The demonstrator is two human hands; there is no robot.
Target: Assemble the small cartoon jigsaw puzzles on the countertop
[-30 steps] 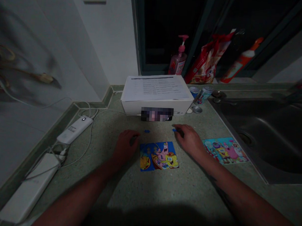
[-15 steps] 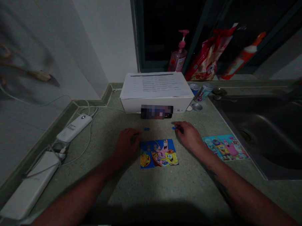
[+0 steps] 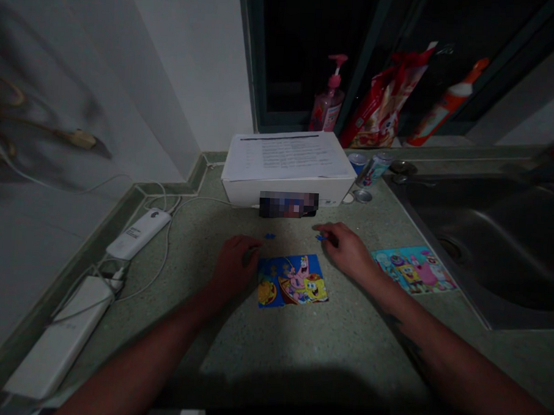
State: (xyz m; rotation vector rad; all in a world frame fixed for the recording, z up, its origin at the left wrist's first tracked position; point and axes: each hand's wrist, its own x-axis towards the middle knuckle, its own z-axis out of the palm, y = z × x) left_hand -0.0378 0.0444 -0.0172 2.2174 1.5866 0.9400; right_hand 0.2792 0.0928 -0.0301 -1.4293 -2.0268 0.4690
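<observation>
A small blue jigsaw piece point(image 3: 320, 238) is at the fingertips of my right hand point(image 3: 346, 247), pinched there with the index finger stretched out above it. My left hand point(image 3: 235, 261) rests by the upper left edge of a cartoon jigsaw puzzle point(image 3: 296, 282), thumb and fingers apart, with nothing visible in it. That puzzle lies flat between my hands and shows a pink starfish and a yellow sponge figure on blue. Another blue jigsaw piece point(image 3: 269, 236) lies on the counter just beyond my left fingertips.
A second cartoon picture point(image 3: 414, 270) lies beside my right forearm, near the sink point(image 3: 514, 242). Behind the puzzle, a phone point(image 3: 289, 205) leans against a white box point(image 3: 288, 165). Cans point(image 3: 375, 169) stand right of the box. A white power bank point(image 3: 138, 232) and cables lie left.
The piece at my right fingertips has turned and shifted slightly toward me. My left hand, the puzzle and the other loose piece look nearly unmoved.
</observation>
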